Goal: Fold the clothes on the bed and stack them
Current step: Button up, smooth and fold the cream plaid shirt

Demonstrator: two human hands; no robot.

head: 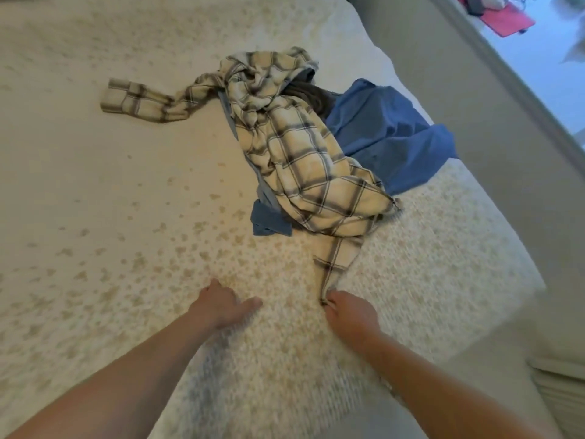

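A cream plaid shirt (294,153) lies crumpled on the bed (95,185), one sleeve stretched out to the left and another drawn toward me. My right hand (349,315) pinches the end of that near sleeve. Beside it, my left hand (223,304) rests on the bedspread with thumb spread, holding nothing. A blue garment (389,134) lies crumpled under and to the right of the plaid shirt, and a blue corner (269,223) pokes out at its near side. A dark brown garment (313,96) is partly hidden beneath the pile.
The bed's right edge runs diagonally past the pile, with beige floor (474,122) beyond it. A pink object (506,20) lies on a pale surface at the top right. Open bedspread stretches to the left of the clothes.
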